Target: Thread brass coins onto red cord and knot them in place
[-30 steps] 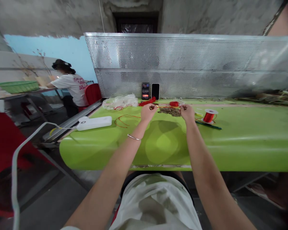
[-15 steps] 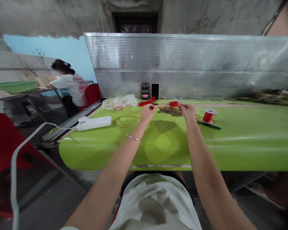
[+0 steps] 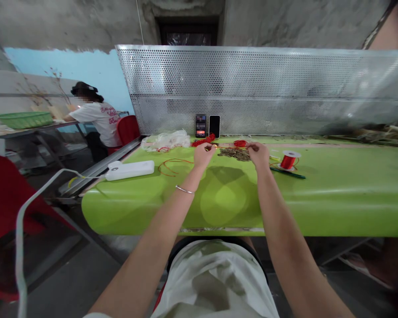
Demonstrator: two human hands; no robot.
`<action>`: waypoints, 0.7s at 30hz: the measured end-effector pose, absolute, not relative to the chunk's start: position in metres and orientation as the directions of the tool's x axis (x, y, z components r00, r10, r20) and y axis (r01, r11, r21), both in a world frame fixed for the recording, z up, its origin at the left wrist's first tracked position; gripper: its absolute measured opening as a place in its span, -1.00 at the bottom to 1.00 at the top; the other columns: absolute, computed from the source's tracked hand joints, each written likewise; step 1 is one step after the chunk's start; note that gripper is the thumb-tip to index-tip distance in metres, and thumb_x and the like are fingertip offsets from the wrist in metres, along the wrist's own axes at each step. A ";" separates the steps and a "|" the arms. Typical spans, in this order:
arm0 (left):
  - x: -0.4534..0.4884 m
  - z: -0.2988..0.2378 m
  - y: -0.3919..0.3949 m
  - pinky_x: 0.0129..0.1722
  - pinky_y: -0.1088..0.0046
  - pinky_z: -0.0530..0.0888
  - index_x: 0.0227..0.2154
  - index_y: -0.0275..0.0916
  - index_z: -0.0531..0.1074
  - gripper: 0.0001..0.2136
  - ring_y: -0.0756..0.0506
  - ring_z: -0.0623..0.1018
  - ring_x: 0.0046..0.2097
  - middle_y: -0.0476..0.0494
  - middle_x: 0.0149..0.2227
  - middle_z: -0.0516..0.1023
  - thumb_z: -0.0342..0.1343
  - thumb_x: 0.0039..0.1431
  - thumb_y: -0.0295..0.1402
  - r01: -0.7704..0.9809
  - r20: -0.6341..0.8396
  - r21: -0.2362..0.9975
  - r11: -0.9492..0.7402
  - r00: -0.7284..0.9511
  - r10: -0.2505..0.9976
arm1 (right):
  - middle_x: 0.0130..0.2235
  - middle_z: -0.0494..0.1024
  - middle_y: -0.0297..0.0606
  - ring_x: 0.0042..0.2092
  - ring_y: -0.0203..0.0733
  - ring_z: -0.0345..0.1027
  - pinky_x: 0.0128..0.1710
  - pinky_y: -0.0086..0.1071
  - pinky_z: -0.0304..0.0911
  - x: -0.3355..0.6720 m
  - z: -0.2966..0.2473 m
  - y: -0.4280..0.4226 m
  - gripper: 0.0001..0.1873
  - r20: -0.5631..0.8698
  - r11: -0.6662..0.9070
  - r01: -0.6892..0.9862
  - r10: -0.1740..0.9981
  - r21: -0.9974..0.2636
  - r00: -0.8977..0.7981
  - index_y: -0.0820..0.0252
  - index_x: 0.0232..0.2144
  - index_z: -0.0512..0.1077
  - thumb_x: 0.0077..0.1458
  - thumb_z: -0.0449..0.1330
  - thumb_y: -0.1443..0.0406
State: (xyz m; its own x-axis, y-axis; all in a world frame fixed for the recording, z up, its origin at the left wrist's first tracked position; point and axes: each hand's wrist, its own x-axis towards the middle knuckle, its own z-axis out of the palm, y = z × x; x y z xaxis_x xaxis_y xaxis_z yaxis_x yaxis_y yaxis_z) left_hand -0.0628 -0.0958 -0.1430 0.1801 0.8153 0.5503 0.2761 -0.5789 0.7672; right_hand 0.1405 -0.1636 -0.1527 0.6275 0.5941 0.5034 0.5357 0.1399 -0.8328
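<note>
Both hands work at the middle of the frame, over the far part of the green desk [image 3: 334, 194]. The left hand [image 3: 204, 154] and right hand [image 3: 259, 154] each have their fingers pinched narrow on an end of a thin red thread [image 3: 231, 146] stretched between them. What else the left fingertips grip is too small to tell. The thread runs just above a brown heap [image 3: 234, 153] of small pieces, which lies between the hands. The step looks like fine work on the thread itself. Any further handling would call for a tight pinch and small, steady movements just over the heap.

Room is tight at the back, where two phones [image 3: 207, 126] lean on a perforated screen [image 3: 252, 88]. A red spool [image 3: 288, 160] and a green stick [image 3: 287, 172] lie just right of the right hand. A loose red cord [image 3: 172, 167] and a white box [image 3: 130, 169] lie to the left. The near desk, toward its front edge, offers open room.
</note>
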 end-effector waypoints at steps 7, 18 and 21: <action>-0.062 -0.144 -0.096 -0.31 0.43 0.37 -0.51 -0.26 0.49 -0.84 -0.05 0.49 -0.38 -0.13 -0.42 0.57 0.12 0.09 -0.30 0.284 0.550 0.763 -0.581 0.187 0.814 | -0.40 0.53 -0.23 -0.37 -0.24 0.41 -0.26 -0.31 0.35 0.141 -0.150 -0.160 -0.93 0.436 0.217 0.382 0.543 -0.898 0.717 0.22 -0.47 0.38 -0.10 0.10 0.37; -0.063 -0.142 -0.100 -0.32 0.42 0.36 -0.51 -0.26 0.49 -0.82 -0.06 0.48 -0.38 -0.14 -0.42 0.56 0.11 0.09 -0.29 0.321 0.547 0.748 -0.581 0.198 0.813 | -0.40 0.50 -0.24 -0.37 -0.24 0.39 -0.22 -0.31 0.32 0.146 -0.150 -0.163 -0.90 0.444 0.155 0.421 0.428 -0.894 0.787 0.22 -0.42 0.38 -0.06 0.09 0.37; -0.063 -0.143 -0.099 -0.33 0.42 0.35 -0.52 -0.25 0.49 -0.82 -0.06 0.47 -0.39 -0.14 -0.43 0.56 0.11 0.09 -0.28 0.331 0.548 0.743 -0.582 0.199 0.812 | -0.38 0.51 -0.22 -0.36 -0.22 0.39 -0.25 -0.31 0.33 0.149 -0.151 -0.162 -0.88 0.440 0.138 0.423 0.411 -0.896 0.798 0.22 -0.40 0.37 -0.06 0.06 0.38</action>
State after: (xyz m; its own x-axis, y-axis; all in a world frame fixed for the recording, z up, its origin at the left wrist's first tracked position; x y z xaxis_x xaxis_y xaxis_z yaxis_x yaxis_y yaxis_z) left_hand -0.0627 -0.0991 -0.1430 0.1990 0.8122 0.5483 0.3309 -0.5823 0.7426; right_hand 0.1485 -0.1619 -0.1505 0.7985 0.4108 0.4400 0.4227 0.1378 -0.8957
